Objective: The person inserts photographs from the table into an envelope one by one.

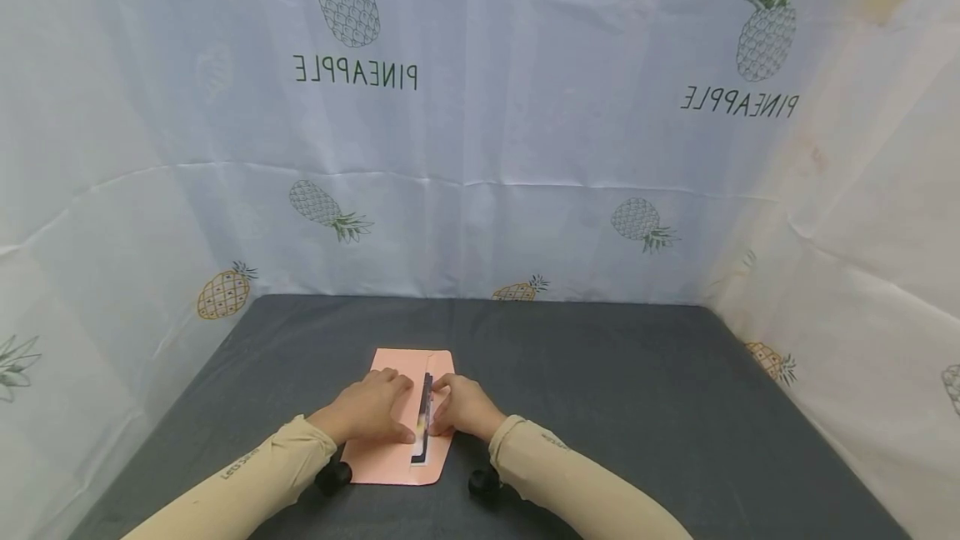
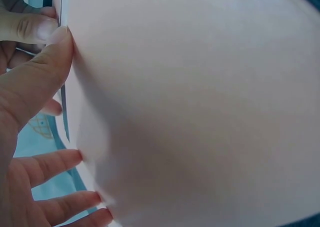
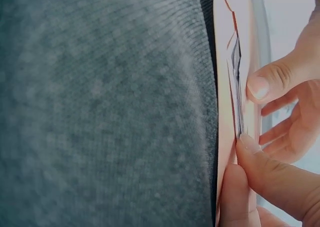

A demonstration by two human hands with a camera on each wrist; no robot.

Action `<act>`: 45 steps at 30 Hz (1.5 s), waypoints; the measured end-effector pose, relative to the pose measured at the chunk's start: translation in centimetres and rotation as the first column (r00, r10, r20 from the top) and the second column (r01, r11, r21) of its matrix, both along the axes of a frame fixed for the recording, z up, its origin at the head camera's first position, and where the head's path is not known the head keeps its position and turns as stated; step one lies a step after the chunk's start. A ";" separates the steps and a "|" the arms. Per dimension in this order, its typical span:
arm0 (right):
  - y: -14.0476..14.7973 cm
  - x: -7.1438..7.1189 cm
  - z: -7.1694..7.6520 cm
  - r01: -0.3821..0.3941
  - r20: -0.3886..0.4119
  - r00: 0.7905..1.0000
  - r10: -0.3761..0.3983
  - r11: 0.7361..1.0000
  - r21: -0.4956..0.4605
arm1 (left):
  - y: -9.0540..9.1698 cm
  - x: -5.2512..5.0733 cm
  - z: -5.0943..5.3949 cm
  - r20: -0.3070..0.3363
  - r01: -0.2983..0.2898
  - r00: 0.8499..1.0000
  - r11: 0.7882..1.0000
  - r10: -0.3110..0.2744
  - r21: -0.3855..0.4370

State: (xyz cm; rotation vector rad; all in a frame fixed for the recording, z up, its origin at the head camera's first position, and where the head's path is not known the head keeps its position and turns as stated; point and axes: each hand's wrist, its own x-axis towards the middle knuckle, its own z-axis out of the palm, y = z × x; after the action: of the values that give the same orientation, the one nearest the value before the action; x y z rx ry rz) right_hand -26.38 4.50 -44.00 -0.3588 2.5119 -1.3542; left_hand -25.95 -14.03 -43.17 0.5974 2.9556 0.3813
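A pink envelope [image 1: 382, 461] lies flat on the dark table, its opening running lengthwise. Inside the opening shows a dark-edged printed card or paper [image 1: 422, 415]; most of it is hidden. My left hand [image 1: 375, 408] rests on the envelope's left part, fingers spread, the thumb [image 2: 42, 69] touching beside the opening. From the right side, my right hand [image 1: 467, 408] pinches the envelope's edge between thumb and finger. In the right wrist view, the right thumb [image 3: 270, 172] is at the end of the dark slit, close to the left thumb [image 3: 265, 82].
A dark cloth covers the table [image 1: 600, 407]. White curtains [image 1: 525, 132] with pineapple prints hang behind it and at both sides. Small black round objects [image 1: 483, 483] sit under both wrists.
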 end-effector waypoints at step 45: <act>8.0 0.9 1.6 -0.045 0.113 0.992 0.064 0.986 -0.163 | -0.2 0.0 0.4 0.022 -0.002 1.000 1.000 0.002 -0.013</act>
State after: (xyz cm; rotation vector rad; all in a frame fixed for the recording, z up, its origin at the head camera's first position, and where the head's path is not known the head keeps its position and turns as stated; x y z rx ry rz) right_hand -25.51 12.48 -42.37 -0.3651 2.2885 -1.5139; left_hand -25.99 -14.22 -42.78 0.5848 2.9356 0.3669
